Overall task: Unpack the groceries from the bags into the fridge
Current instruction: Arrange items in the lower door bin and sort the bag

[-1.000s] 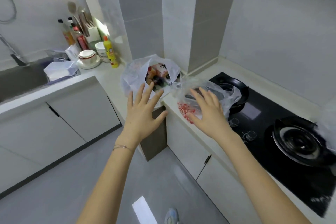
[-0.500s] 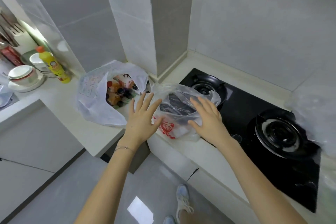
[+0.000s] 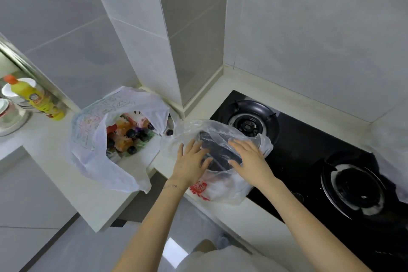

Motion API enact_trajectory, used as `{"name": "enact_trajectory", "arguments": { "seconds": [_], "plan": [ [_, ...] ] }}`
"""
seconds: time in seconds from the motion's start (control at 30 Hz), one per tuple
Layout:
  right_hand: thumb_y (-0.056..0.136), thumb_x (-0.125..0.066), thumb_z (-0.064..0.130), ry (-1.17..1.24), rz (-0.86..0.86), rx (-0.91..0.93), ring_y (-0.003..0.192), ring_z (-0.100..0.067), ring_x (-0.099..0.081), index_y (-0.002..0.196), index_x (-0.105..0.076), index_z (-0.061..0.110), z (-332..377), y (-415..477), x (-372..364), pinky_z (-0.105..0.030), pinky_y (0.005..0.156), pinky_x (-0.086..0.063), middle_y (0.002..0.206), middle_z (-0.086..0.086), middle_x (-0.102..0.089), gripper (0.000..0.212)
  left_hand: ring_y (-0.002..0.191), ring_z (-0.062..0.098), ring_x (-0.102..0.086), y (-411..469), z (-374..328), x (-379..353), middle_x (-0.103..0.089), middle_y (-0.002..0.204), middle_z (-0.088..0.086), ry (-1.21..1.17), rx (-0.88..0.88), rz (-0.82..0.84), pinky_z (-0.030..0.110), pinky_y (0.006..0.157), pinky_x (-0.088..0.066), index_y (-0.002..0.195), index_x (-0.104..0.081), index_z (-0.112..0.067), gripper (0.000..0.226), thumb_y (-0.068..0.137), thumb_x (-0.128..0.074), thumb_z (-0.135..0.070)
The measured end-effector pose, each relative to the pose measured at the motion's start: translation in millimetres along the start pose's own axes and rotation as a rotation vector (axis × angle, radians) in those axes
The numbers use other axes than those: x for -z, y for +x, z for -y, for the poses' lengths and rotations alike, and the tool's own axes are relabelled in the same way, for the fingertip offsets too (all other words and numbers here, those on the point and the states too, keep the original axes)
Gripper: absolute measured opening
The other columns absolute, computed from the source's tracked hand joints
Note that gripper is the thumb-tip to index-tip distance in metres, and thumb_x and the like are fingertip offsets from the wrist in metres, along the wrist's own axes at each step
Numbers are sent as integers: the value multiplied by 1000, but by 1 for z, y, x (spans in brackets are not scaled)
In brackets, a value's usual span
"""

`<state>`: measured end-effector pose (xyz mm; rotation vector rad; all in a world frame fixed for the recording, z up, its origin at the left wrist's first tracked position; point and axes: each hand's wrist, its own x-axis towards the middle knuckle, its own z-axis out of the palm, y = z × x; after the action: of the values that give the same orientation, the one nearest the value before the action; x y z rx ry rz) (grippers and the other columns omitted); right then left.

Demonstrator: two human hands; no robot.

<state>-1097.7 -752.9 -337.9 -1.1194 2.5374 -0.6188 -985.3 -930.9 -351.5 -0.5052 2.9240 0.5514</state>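
Observation:
A clear plastic bag [image 3: 223, 187] with a red print lies on the counter's front edge beside the stove. A dark round item [image 3: 217, 146] shows through its top. My left hand [image 3: 191, 162] rests flat on the bag's left side, fingers spread. On its right side lies my right hand [image 3: 250, 161], fingers also apart. Neither hand grips anything. A white plastic bag [image 3: 92, 139] stands open to the left, holding several small bottles with dark caps [image 3: 130, 134].
A black gas stove [image 3: 309, 157] with two burners fills the counter to the right. A yellow bottle [image 3: 37, 97] and stacked bowls [image 3: 11, 112] stand at the far left. A tiled column [image 3: 154, 51] rises behind the bags. Another pale bag [image 3: 390, 139] shows at the right edge.
I have stepped closer to the counter. Both hands moved forward from the air onto the clear bag, and the view now looks more steeply down.

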Motion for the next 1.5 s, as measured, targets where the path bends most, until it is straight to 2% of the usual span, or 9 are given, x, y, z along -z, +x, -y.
{"name": "enact_trajectory", "arguments": {
  "seconds": [0.33,0.57,0.73,0.9,1.03,1.2,1.27,1.4,1.5],
  "plan": [
    [92,-57,23,-172,149,-198,114,-23,-55,132,-54,23,-7,21,-34,-30,90,-43,119,-1,-64,39,150,17,-3,41,20,-43,-24,159,-4,-9,-121,245,47,119,0,132,-53,-30,35,102,-39,-40],
    [88,-54,35,-366,383,-350,125,-25,-41,130,-53,24,-5,22,-72,-35,113,-17,123,-3,-58,43,150,18,-2,54,48,-49,-17,161,-3,38,-197,366,44,120,-1,146,-37,-27,51,98,-45,-41],
    [95,-43,42,-352,313,-434,125,-23,-38,122,-60,23,-7,14,-82,-32,109,-18,121,0,-56,38,150,21,-5,50,59,-59,-15,161,-2,77,-217,403,44,120,-6,146,-37,-31,50,98,-41,-45],
    [88,-56,43,-322,378,-396,119,-24,-34,115,-65,25,-9,12,-78,-31,107,-18,109,2,-42,34,150,22,0,48,61,-59,-3,163,1,108,-248,465,46,120,0,150,-29,-29,57,97,-44,-46],
    [83,-64,40,-315,418,-385,114,-21,-41,104,-68,27,-4,11,-75,-35,108,-21,113,2,-52,25,150,22,4,46,63,-54,2,164,2,84,-258,511,46,119,4,151,-26,-30,62,95,-47,-45],
    [77,-70,28,-34,256,-510,89,-10,-58,78,-57,30,3,16,-66,-24,86,-38,89,11,-65,13,150,22,-5,50,63,-51,-12,162,2,-40,-275,446,43,121,-4,151,-26,-26,68,94,-47,-55],
    [78,-72,31,66,140,-571,83,-8,-58,74,-54,34,5,18,-57,-22,75,-43,83,13,-62,19,144,22,-26,52,59,-48,-33,153,-1,-263,-238,387,40,118,-22,149,-31,-24,71,92,-48,-61],
    [79,-74,32,263,-122,-616,83,-5,-60,77,-60,29,9,27,-41,-25,79,-48,83,14,-64,15,121,4,-54,52,47,-32,-55,133,-16,-733,-121,369,36,105,-46,142,-38,-34,68,86,-55,-67],
    [79,-78,27,575,-277,-632,83,-3,-65,86,-67,19,21,34,-25,-17,76,-50,86,9,-70,16,108,-14,-54,50,37,-13,-46,136,-19,-840,-94,354,12,95,-43,144,-35,-30,61,92,-56,-52]
  ]
}}
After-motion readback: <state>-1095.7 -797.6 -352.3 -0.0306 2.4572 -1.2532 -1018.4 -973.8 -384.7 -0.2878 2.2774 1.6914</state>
